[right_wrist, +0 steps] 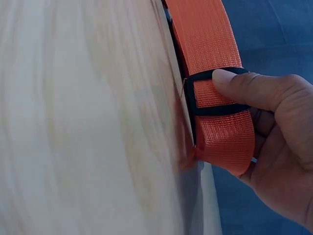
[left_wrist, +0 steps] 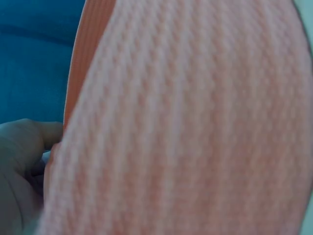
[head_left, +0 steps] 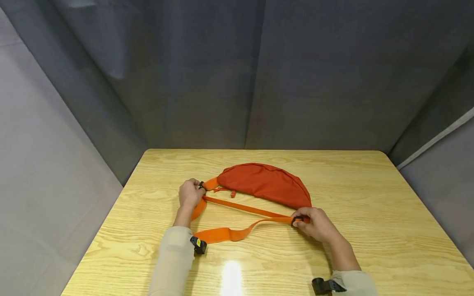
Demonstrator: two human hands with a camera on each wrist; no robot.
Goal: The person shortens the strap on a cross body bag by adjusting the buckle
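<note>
A red waist bag (head_left: pixel 264 183) lies on the table, its curved side away from me and a red zipper cord (head_left: pixel 233 193) near its left end. My left hand (head_left: pixel 189 195) pinches a black buckle (head_left: pixel 201 185) on the orange strap (head_left: pixel 218 235), left of the bag. In the left wrist view, blurred webbing (left_wrist: pixel 186 122) hides most of that hand. Close to the bag's right end, my right hand (head_left: pixel 317 225) grips a black strap slider (right_wrist: pixel 215 110), thumb on its frame and webbing looped beneath. Between the hands one strap length runs nearly straight; another curves slackly nearer me.
The wooden table (head_left: pixel 389 197) has rounded far corners. Dark grey curtains (head_left: pixel 200 82) hang behind it, and lighter panels (head_left: pixel 44 172) stand at the sides. Black wrist cameras (head_left: pixel 200 245) sit on both pale sleeves.
</note>
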